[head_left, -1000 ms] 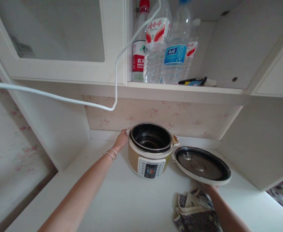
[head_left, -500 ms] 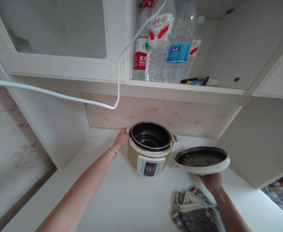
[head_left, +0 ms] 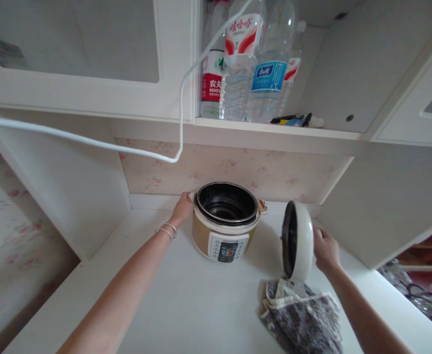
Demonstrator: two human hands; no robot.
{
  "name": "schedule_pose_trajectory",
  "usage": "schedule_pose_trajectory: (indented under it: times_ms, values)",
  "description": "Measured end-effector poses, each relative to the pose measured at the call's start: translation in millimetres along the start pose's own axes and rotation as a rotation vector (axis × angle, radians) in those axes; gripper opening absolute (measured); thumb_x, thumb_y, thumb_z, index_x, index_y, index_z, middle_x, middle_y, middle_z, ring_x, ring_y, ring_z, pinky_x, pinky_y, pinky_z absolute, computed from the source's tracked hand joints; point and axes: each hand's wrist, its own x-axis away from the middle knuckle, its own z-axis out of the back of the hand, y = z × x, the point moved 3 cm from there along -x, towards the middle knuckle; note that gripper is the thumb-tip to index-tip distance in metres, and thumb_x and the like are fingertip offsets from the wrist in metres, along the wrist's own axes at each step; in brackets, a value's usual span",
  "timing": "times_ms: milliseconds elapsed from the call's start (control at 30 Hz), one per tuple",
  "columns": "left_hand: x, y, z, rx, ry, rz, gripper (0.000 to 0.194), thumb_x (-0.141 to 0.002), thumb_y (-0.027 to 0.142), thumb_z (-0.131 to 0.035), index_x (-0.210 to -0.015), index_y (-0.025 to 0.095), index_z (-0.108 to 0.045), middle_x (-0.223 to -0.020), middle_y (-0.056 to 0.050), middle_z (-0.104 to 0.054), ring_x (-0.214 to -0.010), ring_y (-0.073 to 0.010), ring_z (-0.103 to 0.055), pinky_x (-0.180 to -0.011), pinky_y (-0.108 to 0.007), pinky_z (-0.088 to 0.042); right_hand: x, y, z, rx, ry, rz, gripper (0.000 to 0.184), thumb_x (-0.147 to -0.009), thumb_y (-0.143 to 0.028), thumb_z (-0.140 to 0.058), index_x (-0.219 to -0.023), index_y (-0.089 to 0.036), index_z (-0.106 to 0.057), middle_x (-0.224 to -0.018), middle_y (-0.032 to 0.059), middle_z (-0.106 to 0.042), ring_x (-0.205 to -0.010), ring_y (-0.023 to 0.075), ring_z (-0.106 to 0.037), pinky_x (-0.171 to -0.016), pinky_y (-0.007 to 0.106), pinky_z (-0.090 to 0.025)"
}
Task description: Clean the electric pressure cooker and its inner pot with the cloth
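An electric pressure cooker (head_left: 221, 241), gold and white with a front control panel, stands on the white counter (head_left: 201, 309). Its top is off, and the black inner pot (head_left: 226, 201) shows inside. My left hand (head_left: 182, 209) grips the handle on the cooker's left side, with a bracelet at the wrist. Held on edge to the right of the cooker is its round white lid (head_left: 303, 241), dark inner face turned left. My right hand (head_left: 325, 248) grasps the lid from its outer side; the fingertips are partly hidden.
A folded grey patterned cloth (head_left: 300, 314) lies on the counter below the lid. Overhead, a shelf (head_left: 333, 132) carries several plastic water bottles (head_left: 240, 69) and small items. A white cable (head_left: 127, 149) hangs across the upper left. Cabinet side walls bound the counter.
The lid has tipped from lying inner face up to standing on edge, and my right hand has turned with it and moved up. My left hand stays on the cooker's handle.
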Motion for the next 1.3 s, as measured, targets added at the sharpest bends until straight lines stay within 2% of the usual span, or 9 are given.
schedule_pose_trajectory:
  times_ms: [67,133,300,433,567,733,900,1167,1300]
  values:
    - [-0.9,-1.5,-0.9,0.000,-0.005,0.000,0.043,-0.094,0.032,-0.029,-0.131,0.014,-0.044,-0.114,-0.017,-0.064,-0.100,-0.0237,-0.064,-0.086,-0.034,-0.045,-5.0,-26.1,7.7,0.175,-0.019,0.131,0.056,-0.078,-0.065,-0.045,-0.100,-0.019,-0.070,-0.083,0.0122,-0.071,-0.083,0.0322,-0.065,-0.072,0.042,-0.048]
    - [-1.9,-2.8,-1.7,0.000,-0.005,-0.001,0.043,-0.095,0.032,-0.029,-0.130,0.014,-0.044,-0.110,-0.016,-0.065,-0.093,-0.0227,-0.065,-0.083,-0.033,-0.046,-6.3,-60.1,14.7,0.276,-0.008,0.352,0.051,-0.080,-0.063,-0.046,-0.097,-0.021,-0.069,-0.083,0.0092,-0.071,-0.081,0.0295,-0.065,-0.074,0.040,-0.047]
    - [-3.8,-4.9,-2.7,0.004,-0.006,0.005,0.042,-0.095,0.030,-0.028,-0.131,0.015,-0.044,-0.108,-0.016,-0.066,-0.087,-0.0221,-0.066,-0.079,-0.032,-0.046,1.0,-154.7,21.1,0.236,-0.002,0.773,0.037,-0.085,-0.056,-0.048,-0.094,-0.025,-0.067,-0.093,0.0042,-0.071,-0.086,0.0227,-0.066,-0.078,0.033,-0.046]
    - [-2.9,-5.3,-2.1,0.011,-0.016,0.008,0.043,-0.095,0.032,-0.029,-0.132,0.014,-0.043,-0.108,-0.016,-0.066,-0.086,-0.0217,-0.066,-0.077,-0.031,-0.047,13.0,-221.4,0.9,0.265,-0.132,1.054,0.036,-0.089,-0.052,-0.045,-0.097,-0.024,-0.065,-0.095,0.0045,-0.070,-0.086,0.0201,-0.065,-0.076,0.029,-0.045]
    - [-0.6,-5.5,-1.4,0.017,-0.021,0.017,0.044,-0.095,0.034,-0.028,-0.133,0.016,-0.042,-0.110,-0.016,-0.066,-0.087,-0.0218,-0.067,-0.077,-0.032,-0.048,28.7,-264.7,-38.4,0.365,-0.233,1.293,0.039,-0.092,-0.051,-0.040,-0.099,-0.022,-0.064,-0.092,0.0065,-0.069,-0.084,0.0201,-0.063,-0.072,0.028,-0.042]
    - [0.8,-6.6,-0.6,0.010,-0.013,0.051,0.048,-0.095,0.040,-0.027,-0.133,0.016,-0.044,-0.107,-0.015,-0.068,-0.089,-0.0233,-0.067,-0.075,-0.033,-0.049,39.4,-293.5,-87.9,0.377,-0.315,1.432,0.041,-0.093,-0.050,-0.037,-0.100,-0.020,-0.064,-0.092,0.0083,-0.069,-0.085,0.0190,-0.061,-0.072,0.027,-0.039]
    - [-3.0,-10.0,-2.4,-0.001,-0.003,0.064,0.047,-0.095,0.041,-0.025,-0.131,0.019,-0.046,-0.110,-0.013,-0.068,-0.092,-0.0238,-0.067,-0.074,-0.034,-0.050,40.8,-303.7,-119.1,0.413,-0.427,1.584,0.043,-0.095,-0.050,-0.034,-0.098,-0.020,-0.065,-0.090,0.0075,-0.068,-0.084,0.0178,-0.060,-0.071,0.026,-0.038]
    - [-7.4,-15.9,-6.1,0.017,-0.017,0.063,0.046,-0.095,0.038,-0.022,-0.132,0.022,-0.044,-0.118,-0.014,-0.064,-0.096,-0.0240,-0.065,-0.077,-0.035,-0.050,31.2,-299.1,-136.2,0.406,-0.468,1.665,0.044,-0.095,-0.048,-0.032,-0.097,-0.019,-0.064,-0.087,0.0083,-0.067,-0.080,0.0174,-0.060,-0.070,0.027,-0.037]
    - [-7.6,-16.9,-7.1,0.038,-0.020,0.062,0.045,-0.095,0.038,-0.023,-0.132,0.023,-0.044,-0.117,-0.013,-0.065,-0.095,-0.0236,-0.065,-0.077,-0.035,-0.050,31.8,-297.8,-135.9,0.438,-0.482,1.622,0.043,-0.096,-0.047,-0.031,-0.100,-0.020,-0.064,-0.091,0.0081,-0.067,-0.083,0.0180,-0.060,-0.071,0.027,-0.038]
